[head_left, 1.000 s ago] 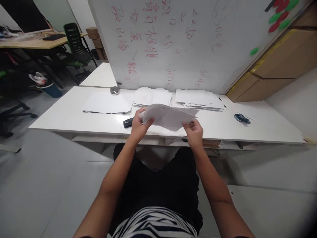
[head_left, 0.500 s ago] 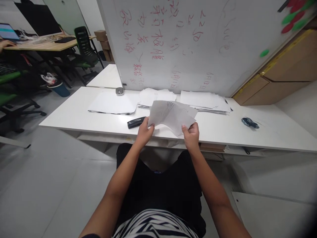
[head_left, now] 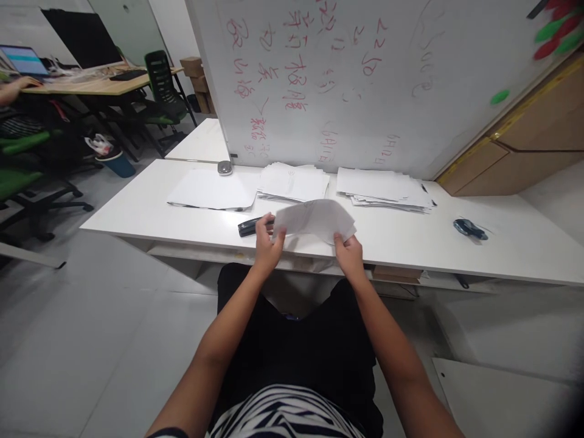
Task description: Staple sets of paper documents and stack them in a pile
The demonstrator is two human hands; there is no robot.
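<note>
Several sheets of paper (head_left: 312, 220) are held up over the front of the white desk, bowed between my hands. My left hand (head_left: 269, 242) pinches their left edge, thumb on the near side. At their right corner my right hand (head_left: 349, 250) is closed on them the same way. A black stapler-like object (head_left: 249, 227) lies on the desk just left of my left hand, its right end partly hidden by the fingers. Behind the held sheets rest a middle paper stack (head_left: 292, 181) and a right paper stack (head_left: 385, 185).
More paper (head_left: 212, 188) lies on the desk (head_left: 132, 207) at left, with a small grey rounded object (head_left: 224, 168) at its back edge. A dark blue object (head_left: 469, 229) sits at right. The whiteboard (head_left: 292, 79) rises behind. At far left, another person's hand (head_left: 27, 82) is near a laptop.
The held sheets have come down and bowed more, uncovering more of the middle stack. My left fingers have shifted on their edge. The view has moved slightly left.
</note>
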